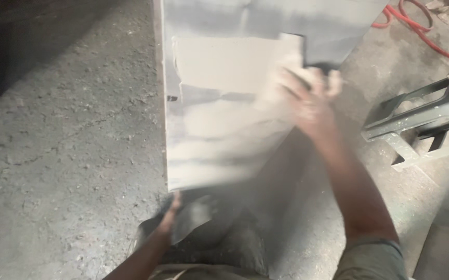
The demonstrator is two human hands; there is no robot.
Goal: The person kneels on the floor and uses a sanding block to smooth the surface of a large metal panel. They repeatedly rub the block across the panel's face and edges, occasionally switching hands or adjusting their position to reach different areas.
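A large grey metal panel (219, 98) slopes down toward me, with pale dusty patches across its middle. My right hand (307, 96) is pressed on the panel's right side, shut on a dark sanding block (320, 67) that shows behind the fingers; the hand is blurred with motion and coated in white dust. My left hand (170, 215) grips the panel's lower edge from below, fingers curled under it. Much of the left hand is hidden by the panel.
Rough concrete floor (63, 140) spreads to the left. A grey-green metal stand (422, 122) lies to the right. A red hose (416, 26) coils at the top right corner. A dark object fills the far upper left.
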